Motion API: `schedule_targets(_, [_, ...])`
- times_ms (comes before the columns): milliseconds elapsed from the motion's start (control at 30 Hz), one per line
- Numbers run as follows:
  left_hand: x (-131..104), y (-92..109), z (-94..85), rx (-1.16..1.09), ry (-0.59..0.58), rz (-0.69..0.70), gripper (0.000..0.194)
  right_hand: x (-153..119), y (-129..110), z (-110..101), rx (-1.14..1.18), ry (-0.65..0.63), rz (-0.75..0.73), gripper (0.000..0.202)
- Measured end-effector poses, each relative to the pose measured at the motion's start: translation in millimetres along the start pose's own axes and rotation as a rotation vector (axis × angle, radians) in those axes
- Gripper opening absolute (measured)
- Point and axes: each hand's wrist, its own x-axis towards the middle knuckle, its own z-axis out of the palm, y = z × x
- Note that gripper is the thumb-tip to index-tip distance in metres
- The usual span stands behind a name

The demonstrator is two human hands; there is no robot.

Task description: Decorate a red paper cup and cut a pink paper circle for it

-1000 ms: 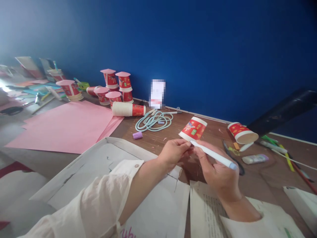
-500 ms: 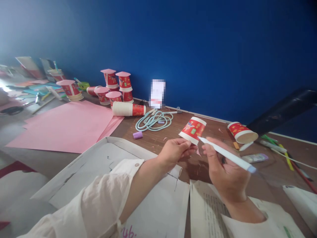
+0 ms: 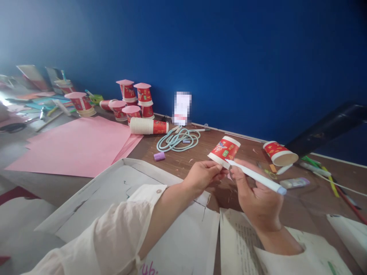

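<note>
My left hand (image 3: 205,175) pinches the rim of a red paper cup (image 3: 225,150), which is upside down and slightly tilted above the brown table. Printed gold and green marks cover the cup's side. In my right hand (image 3: 256,191) is a white marker pen (image 3: 258,177) with a pale lilac end, gripped like a pen. Its tip points at the lower part of the cup, near the white rim; whether it touches, I cannot tell. A purple pen cap (image 3: 159,156) lies on the table to the left of the cup.
Pink paper sheets (image 3: 77,147) and a sideways stack of cups (image 3: 143,126) lie to the left, before several cups topped with pink discs (image 3: 144,95). A coiled pale-blue cable (image 3: 177,139) is behind my hands. Another red cup (image 3: 279,153) lies at right.
My right hand has moved a little left and down along the cup, bringing the marker tip nearer its rim. The cup has shifted slightly right in my left hand.
</note>
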Motion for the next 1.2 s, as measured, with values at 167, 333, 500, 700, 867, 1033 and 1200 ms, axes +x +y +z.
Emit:
schedule_targets(167, [0,0,-1.2,0.011,0.007,0.003,0.015,0,-5,-2,0.082,0.025,0.129,0.022])
schedule_targets(333, [-3,4,1.6,-0.051,0.047,-0.045,0.015,7,-3,-1,0.239,0.112,0.463,0.021])
schedule_targets(500, [-10,10,4.8,-0.19,0.047,-0.022,0.012,9,7,11,0.681,0.056,1.057,0.032])
schedule_targets(700, [-13,10,6.3,-0.266,-0.051,-0.001,0.017,10,-3,17,1.018,-0.056,1.26,0.036])
schedule_targets(867, [-14,9,8.2,-0.252,-0.074,-0.032,0.017,14,-2,14,1.249,-0.043,1.293,0.035])
schedule_targets(1033, [-13,5,5.8,-0.252,-0.127,-0.014,0.013,16,1,13,1.387,0.035,1.398,0.036])
schedule_targets(1200, [-10,2,5.1,-0.258,-0.119,-0.002,0.013,14,1,15,1.478,0.048,1.45,0.037])
